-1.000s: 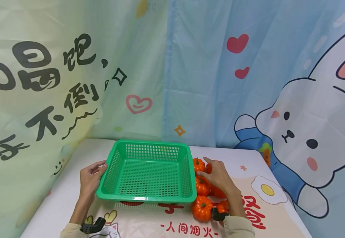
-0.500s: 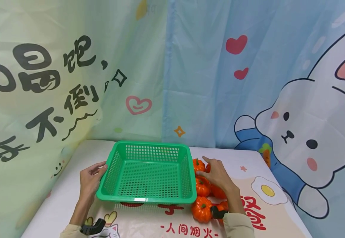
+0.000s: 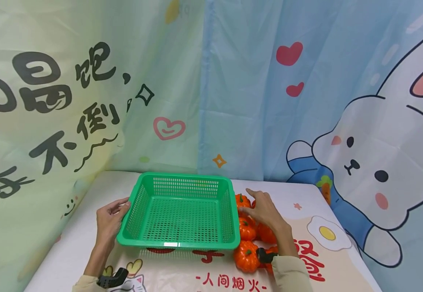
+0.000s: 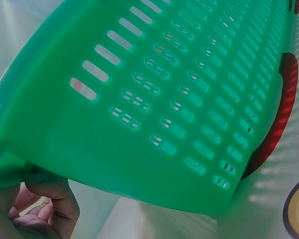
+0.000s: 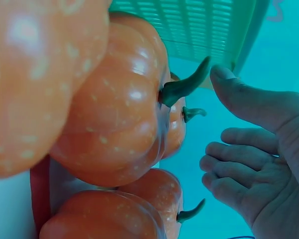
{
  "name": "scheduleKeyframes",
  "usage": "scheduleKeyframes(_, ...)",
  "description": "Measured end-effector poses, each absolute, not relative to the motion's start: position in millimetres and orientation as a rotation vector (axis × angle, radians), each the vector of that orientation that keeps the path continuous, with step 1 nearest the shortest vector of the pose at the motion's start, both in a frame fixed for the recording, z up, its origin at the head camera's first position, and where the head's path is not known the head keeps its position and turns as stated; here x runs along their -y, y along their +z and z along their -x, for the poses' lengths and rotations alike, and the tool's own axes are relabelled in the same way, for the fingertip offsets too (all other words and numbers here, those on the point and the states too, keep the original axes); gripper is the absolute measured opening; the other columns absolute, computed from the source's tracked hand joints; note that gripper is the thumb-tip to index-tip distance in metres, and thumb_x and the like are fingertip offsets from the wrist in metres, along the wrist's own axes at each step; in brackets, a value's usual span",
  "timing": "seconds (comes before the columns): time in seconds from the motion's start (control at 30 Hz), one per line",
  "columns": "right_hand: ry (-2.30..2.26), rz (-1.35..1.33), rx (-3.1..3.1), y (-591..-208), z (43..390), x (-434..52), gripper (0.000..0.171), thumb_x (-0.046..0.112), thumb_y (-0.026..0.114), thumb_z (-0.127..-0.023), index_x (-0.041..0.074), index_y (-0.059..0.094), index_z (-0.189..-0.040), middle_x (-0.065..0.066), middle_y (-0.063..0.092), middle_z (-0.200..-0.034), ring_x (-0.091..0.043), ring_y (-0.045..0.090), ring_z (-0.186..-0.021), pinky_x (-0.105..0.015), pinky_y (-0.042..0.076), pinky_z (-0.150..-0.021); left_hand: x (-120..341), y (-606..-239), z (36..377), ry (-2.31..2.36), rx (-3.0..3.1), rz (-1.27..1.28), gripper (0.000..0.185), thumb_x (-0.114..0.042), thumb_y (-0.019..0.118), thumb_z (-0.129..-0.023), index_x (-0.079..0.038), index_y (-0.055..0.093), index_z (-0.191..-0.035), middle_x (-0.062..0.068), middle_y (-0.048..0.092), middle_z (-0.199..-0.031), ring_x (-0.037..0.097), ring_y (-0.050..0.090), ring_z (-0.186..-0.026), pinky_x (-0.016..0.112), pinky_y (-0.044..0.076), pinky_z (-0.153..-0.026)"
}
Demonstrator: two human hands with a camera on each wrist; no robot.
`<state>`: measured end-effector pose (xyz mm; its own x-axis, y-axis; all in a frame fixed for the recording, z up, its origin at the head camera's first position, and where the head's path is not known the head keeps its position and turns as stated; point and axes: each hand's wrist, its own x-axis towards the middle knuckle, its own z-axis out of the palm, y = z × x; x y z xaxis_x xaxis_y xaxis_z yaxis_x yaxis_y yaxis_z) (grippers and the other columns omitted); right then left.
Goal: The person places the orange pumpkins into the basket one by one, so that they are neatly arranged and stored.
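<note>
A green plastic basket [image 3: 179, 244] with slotted walls stands on the table, with bare mesh showing inside. My left hand [image 3: 110, 221] grips its left rim; in the left wrist view its curled fingers [image 4: 55, 201] are at the rim's underside. Along the basket's right side sit several orange toy pumpkins, among them a front pumpkin [image 3: 246, 256] and a middle pumpkin [image 3: 247, 229]. My right hand [image 3: 264, 209] hovers over the rear ones, thumb and fingers spread apart. In the right wrist view a green-stemmed pumpkin [image 5: 122, 104] is near the thumb, and the right hand [image 5: 259, 164] holds nothing.
The table [image 3: 113, 182] bears a printed cloth with red lettering and a fried egg print [image 3: 330, 233]. Behind it hangs a cartoon curtain [image 3: 233, 101]. A black wrist camera [image 3: 266, 256] partly covers a pumpkin at the front right.
My right hand has shifted slightly up and away from the pumpkins, its fingers still spread. The left hand and the basket stay in place.
</note>
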<state>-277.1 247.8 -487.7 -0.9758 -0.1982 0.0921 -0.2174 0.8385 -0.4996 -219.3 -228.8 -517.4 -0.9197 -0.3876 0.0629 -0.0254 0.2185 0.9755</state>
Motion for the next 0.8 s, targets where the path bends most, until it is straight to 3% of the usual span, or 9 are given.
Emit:
scheduleKeyframes(0.1,0.809,-0.344,2.976,-488.4,279.4,-247.2,0.078,0.031,0.086,-0.096,-0.003,0.053,-0.158,-0.027,0.065,-0.149,-0.043,0.061,-0.126,-0.062,0.054,-0.112,228.9,-516.9,219.2,-1.757,2.203,-0.391,0.035,-0.022,0.071,-0.108,0.0,0.075,-0.134,-0.021,0.071,-0.085,0.0,0.067,-0.076,0.018,0.056,-0.066)
scheduleKeyframes(0.23,0.813,-0.325,2.997,-489.8,281.1,-247.1,0.078,0.03,0.086,-0.096,-0.001,0.052,-0.159,-0.027,0.062,-0.152,-0.047,0.057,-0.136,-0.066,0.049,-0.115,228.6,-516.5,219.3,-1.764,2.198,-0.394,0.034,-0.021,0.071,-0.108,0.0,0.076,-0.134,-0.018,0.071,-0.084,0.001,0.067,-0.074,0.018,0.056,-0.065)
scheduleKeyframes(0.5,0.841,-0.378,2.993,-489.6,286.1,-244.2,0.075,0.026,0.086,-0.096,-0.004,0.055,-0.157,-0.028,0.066,-0.144,-0.045,0.06,-0.126,-0.065,0.053,-0.11,229.9,-518.0,219.9,-1.758,2.194,-0.391,0.035,-0.02,0.072,-0.107,0.001,0.075,-0.134,-0.004,0.077,-0.091,0.001,0.066,-0.071,0.018,0.055,-0.062)
scheduleKeyframes(0.8,0.81,-0.463,2.978,-492.5,293.5,-244.9,0.075,0.024,0.088,-0.094,-0.009,0.055,-0.154,-0.03,0.067,-0.144,-0.044,0.066,-0.126,-0.063,0.052,-0.114,228.7,-516.2,220.1,-1.768,2.193,-0.391,0.034,-0.02,0.072,-0.107,0.001,0.076,-0.133,-0.013,0.074,-0.085,0.001,0.067,-0.071,0.018,0.056,-0.064)
